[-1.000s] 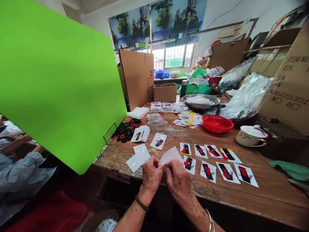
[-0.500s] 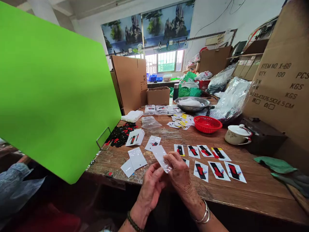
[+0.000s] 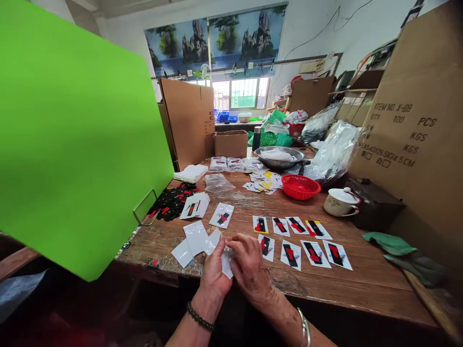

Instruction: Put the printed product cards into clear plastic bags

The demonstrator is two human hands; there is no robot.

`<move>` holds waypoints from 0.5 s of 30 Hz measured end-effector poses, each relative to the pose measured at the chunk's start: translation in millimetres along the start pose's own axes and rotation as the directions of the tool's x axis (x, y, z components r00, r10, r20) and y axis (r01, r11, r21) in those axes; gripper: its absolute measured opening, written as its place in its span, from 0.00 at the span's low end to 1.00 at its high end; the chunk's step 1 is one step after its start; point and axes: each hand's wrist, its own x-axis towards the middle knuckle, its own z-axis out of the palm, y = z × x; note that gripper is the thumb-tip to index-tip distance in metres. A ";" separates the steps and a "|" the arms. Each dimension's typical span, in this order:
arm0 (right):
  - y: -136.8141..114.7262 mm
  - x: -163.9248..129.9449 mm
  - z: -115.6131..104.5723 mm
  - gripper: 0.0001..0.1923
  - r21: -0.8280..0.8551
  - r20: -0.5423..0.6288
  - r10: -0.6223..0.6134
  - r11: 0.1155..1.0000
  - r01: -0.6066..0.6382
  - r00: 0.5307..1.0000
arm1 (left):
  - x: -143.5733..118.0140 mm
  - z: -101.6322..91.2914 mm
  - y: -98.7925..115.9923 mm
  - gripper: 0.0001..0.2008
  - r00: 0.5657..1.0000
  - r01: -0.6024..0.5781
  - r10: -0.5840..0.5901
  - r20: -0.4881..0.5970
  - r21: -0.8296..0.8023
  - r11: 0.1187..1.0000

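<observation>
Near the table's front edge, my left hand (image 3: 216, 273) grips a white card in a clear plastic sleeve (image 3: 226, 265), its thumb lying across the card. My right hand (image 3: 253, 270) has its curled fingers on the sleeve's right side, pinching the clear plastic; the exact fingertip contact is partly hidden. Just left of my hands, two white sleeved cards (image 3: 195, 237) overlap on the table. Behind them lies a single card with a black and red piece (image 3: 222, 215), beside a stack of printed cards (image 3: 195, 206).
Two rows of cards with black and red pieces (image 3: 291, 254) lie to the right. A pile of loose black and red pieces (image 3: 170, 202) sits by the green panel (image 3: 90, 144). Further back are a red basket (image 3: 301, 187), a lidded mug (image 3: 341, 201) and a metal pan (image 3: 280, 159).
My left hand has moved up and taken hold of the sleeved card, its thumb now across it. The card has shifted left and lower, and my right fingers have moved along its edge.
</observation>
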 end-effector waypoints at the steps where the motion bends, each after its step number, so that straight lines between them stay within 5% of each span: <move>1: 6.7 4.4 -7.6 0.20 0.058 0.098 0.013 0.998 -0.019 0.995 | 1.9 0.3 2.3 0.05 1.000 -0.021 0.021 -0.017 0.015 1.000; 5: 60.8 41.6 -44.1 0.12 0.051 0.394 0.236 0.959 -0.278 0.888 | 6.6 4.4 9.6 0.05 0.993 -0.080 0.087 -0.077 0.085 0.993; 9: 121.2 84.8 -60.2 0.10 -0.380 0.394 0.509 0.848 -0.368 0.765 | 13.9 13.4 4.6 0.04 0.999 -0.015 0.019 -0.030 0.123 0.992; 15: 153.0 110.9 -49.5 0.09 -0.455 0.439 0.576 0.804 -0.382 0.690 | 40.5 36.8 -12.5 0.04 0.993 0.114 -0.121 0.014 0.222 0.968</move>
